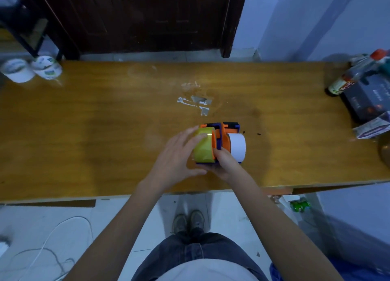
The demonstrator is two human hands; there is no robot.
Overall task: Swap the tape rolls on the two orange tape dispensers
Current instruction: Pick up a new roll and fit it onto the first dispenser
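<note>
Two orange and blue tape dispensers (221,132) stand side by side near the middle of the wooden table (84,132). The left one carries a yellow tape roll (203,150), the right one a white tape roll (238,146). My left hand (175,158) wraps its fingers over the top and left side of the yellow roll. My right hand (224,161) grips the near end of the dispensers, between the two rolls. The dispensers' near handles are hidden under my hands.
Torn tape scraps (195,102) stick to the table behind the dispensers. Two white cups (31,69) lie at the far left corner. A bottle (356,73) and a dark box (367,99) sit at the right end. The table's front edge runs just below my wrists.
</note>
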